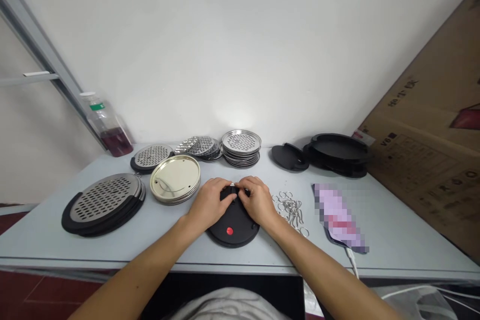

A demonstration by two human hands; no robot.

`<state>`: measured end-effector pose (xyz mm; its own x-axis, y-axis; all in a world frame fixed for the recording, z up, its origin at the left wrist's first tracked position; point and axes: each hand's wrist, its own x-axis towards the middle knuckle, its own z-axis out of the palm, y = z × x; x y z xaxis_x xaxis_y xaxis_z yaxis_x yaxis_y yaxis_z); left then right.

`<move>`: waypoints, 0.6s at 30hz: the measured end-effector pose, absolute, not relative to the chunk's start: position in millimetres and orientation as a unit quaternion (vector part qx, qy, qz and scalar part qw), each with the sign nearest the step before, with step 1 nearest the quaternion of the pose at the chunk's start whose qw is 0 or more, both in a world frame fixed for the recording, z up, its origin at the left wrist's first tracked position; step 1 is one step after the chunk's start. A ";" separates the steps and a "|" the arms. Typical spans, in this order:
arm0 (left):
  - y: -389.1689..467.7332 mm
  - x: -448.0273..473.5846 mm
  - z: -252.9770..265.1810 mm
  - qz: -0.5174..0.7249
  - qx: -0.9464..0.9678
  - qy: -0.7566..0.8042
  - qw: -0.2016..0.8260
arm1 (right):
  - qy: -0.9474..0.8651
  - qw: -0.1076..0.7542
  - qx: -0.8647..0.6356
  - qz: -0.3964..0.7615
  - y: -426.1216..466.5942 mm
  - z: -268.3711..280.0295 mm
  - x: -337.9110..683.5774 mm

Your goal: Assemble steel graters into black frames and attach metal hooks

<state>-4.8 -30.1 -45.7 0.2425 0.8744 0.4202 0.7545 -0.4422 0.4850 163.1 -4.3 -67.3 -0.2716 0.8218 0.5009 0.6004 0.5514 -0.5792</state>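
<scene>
A black round plastic holder (233, 236) with a red dot lies at the front middle of the table. At its far edge, my left hand (212, 202) and my right hand (258, 202) come together with bent fingers. Their fingertips pinch a small shiny metal piece (233, 184), mostly hidden, so its kind is unclear. Both thumbs are close to the holder's top. Just right of my right hand lies a loose pile of metal rings and hooks (292, 209). To the left of my left hand stands a stack of shiny round metal lids (176, 177).
Perforated grater discs in black holders (107, 202) lie at left. Behind are loose grater discs (204, 146) and a stack of them (242, 142). Black holders (337, 152) stand at back right. A phone (339, 217) with a cable, a cardboard box (423, 135) and a bottle (112, 130) are around.
</scene>
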 end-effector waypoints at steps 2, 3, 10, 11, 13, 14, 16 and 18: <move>-32.2 -6.3 -47.0 0.335 0.786 0.510 0.098 | -0.784 0.394 -0.459 0.140 -4.6 -67.4 162.7; -32.7 -6.8 -47.5 0.337 0.788 0.505 0.100 | -0.783 0.392 -0.462 0.138 -4.7 -67.6 162.6; -36.2 -4.7 -49.5 0.316 0.811 0.486 0.078 | -0.786 0.387 -0.469 0.113 -5.9 -69.3 162.3; -36.9 -4.3 -49.7 0.315 0.811 0.487 0.074 | -0.786 0.387 -0.469 0.115 -6.0 -69.3 162.3; -38.0 -3.9 -50.1 0.311 0.814 0.486 0.069 | -0.784 0.385 -0.472 0.118 -6.2 -69.4 162.2; -38.3 -3.9 -50.2 0.310 0.815 0.484 0.069 | -0.783 0.385 -0.474 0.119 -6.3 -69.5 162.2; -38.7 -4.2 -49.8 0.306 0.819 0.480 0.070 | -0.782 0.385 -0.476 0.118 -6.3 -69.9 162.0; -38.7 -4.5 -49.0 0.305 0.820 0.479 0.069 | -0.782 0.384 -0.476 0.118 -6.3 -70.3 161.7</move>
<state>-4.5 -38.7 -49.0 0.3557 0.8277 0.4341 0.7440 -0.5319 0.4044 161.7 -6.3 -70.3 -0.2521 0.8350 0.4892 0.6539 0.5196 -0.5499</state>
